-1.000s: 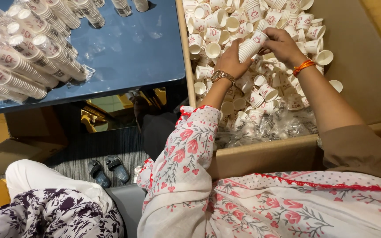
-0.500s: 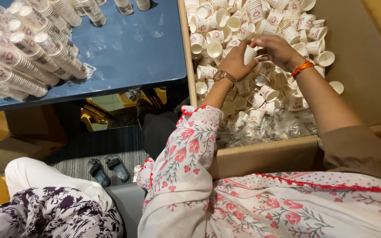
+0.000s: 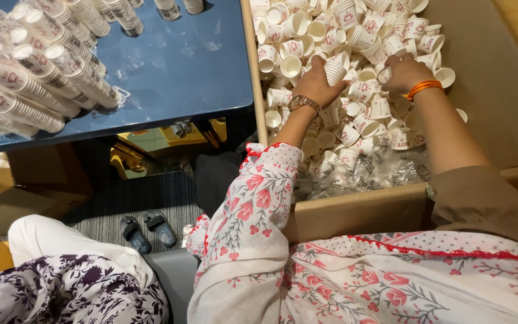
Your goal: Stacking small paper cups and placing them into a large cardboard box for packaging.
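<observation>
A: Paper cups [image 3: 335,71], a short nested stack, sit in the left hand [image 3: 319,84] grip inside the cardboard box [image 3: 355,210].

B: And the right hand [image 3: 404,72]?

A: Just beside it, its grip closing on a loose cup [image 3: 385,74]; finished stacks [image 3: 43,78] lie well apart on the blue surface [image 3: 193,66].

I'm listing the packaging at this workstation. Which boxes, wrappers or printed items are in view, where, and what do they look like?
Cardboard box: right, large, brown, open-topped.
Loose paper cups: inside the box, small, white with red print; both hands among them.
Clear plastic wrappers: box's near end, crumpled.
Stacked cup sleeves: blue table, left, long white rows.
</observation>
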